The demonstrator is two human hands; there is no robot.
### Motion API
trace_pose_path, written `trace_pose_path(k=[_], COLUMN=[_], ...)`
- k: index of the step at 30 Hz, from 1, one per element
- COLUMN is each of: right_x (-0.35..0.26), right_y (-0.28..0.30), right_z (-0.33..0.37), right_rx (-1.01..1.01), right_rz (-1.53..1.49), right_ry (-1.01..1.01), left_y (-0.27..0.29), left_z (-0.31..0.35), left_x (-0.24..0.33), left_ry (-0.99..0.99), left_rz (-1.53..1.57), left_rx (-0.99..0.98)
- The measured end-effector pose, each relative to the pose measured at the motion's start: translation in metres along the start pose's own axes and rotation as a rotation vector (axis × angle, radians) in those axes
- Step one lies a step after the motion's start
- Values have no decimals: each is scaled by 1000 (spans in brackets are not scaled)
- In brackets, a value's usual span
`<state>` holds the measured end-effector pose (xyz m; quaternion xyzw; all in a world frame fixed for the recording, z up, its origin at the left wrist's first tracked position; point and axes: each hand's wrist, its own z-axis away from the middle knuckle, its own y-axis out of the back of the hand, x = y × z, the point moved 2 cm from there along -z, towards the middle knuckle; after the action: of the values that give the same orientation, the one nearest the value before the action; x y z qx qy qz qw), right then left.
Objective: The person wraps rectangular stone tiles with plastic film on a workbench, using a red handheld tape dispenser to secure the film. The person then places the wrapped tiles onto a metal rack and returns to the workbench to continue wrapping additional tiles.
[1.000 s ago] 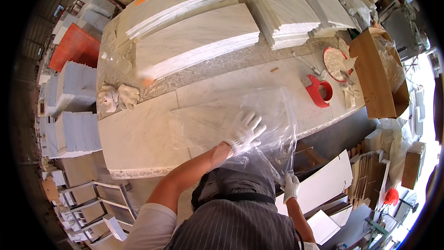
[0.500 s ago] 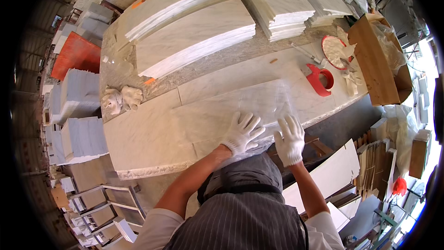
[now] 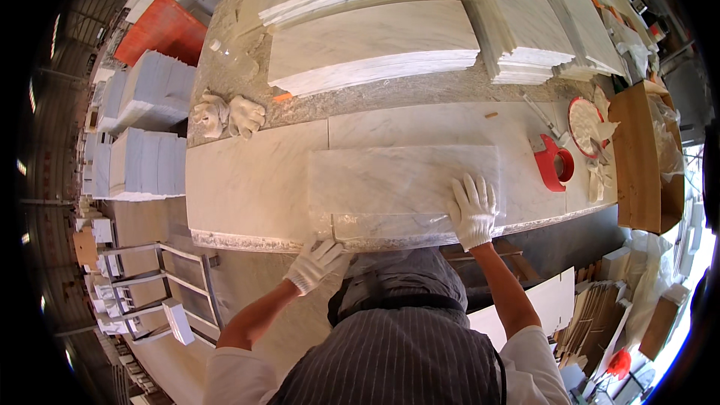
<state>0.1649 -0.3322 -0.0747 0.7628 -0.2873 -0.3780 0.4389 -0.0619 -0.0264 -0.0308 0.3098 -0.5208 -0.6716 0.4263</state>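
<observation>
A white marble tile with grey veining [image 3: 397, 176] lies flat on the worktable, with clear plastic film [image 3: 390, 223] spread about it and over the table's near edge. My right hand [image 3: 474, 211], in a white knitted glove, rests on the tile's right end with fingers stretched out. At the near edge, left of centre, my gloved left hand [image 3: 319, 262] has its fingers closed on the film's loose edge. A red tape dispenser [image 3: 553, 163] stands right of the tile.
Stacked marble tiles [image 3: 375, 37] fill the table's far side. Crumpled white gloves [image 3: 229, 115] lie at left. A red-rimmed bowl of white paste [image 3: 585, 124] and a cardboard box [image 3: 637, 161] are at right. A metal frame [image 3: 169, 289] stands on the floor at left.
My left hand has moved from on top of the film down and left to the table's near edge. The film lies flatter and the tile sits squarer to me. My right hand stays at the right end.
</observation>
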Motion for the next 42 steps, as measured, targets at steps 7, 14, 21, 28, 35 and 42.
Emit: trace_pose_path(k=[7,14,21,28,35,42], right_x=[-3,4,-5,-8,-6,-5], right_y=[3,-7,-12,-9,0,8], right_z=[-2,7,4,1,2,14], right_rx=[-71,-122,-111,-95,-66,-79], right_rz=[-8,-4,-82,-99,-99,-37], right_ry=[-2,-7,5,12,-32,-44], left_y=[-25,-38,-46,-53,-51,-44], left_z=[33,-30,-32,-24,-24,-24], left_x=[-5,-16,-29,-32,-34,-33], left_ry=[848,1344,1449,1478,1463,1404], left_rz=[275,503,672,577,553,573], left_rx=[217,558,686,630,572,505])
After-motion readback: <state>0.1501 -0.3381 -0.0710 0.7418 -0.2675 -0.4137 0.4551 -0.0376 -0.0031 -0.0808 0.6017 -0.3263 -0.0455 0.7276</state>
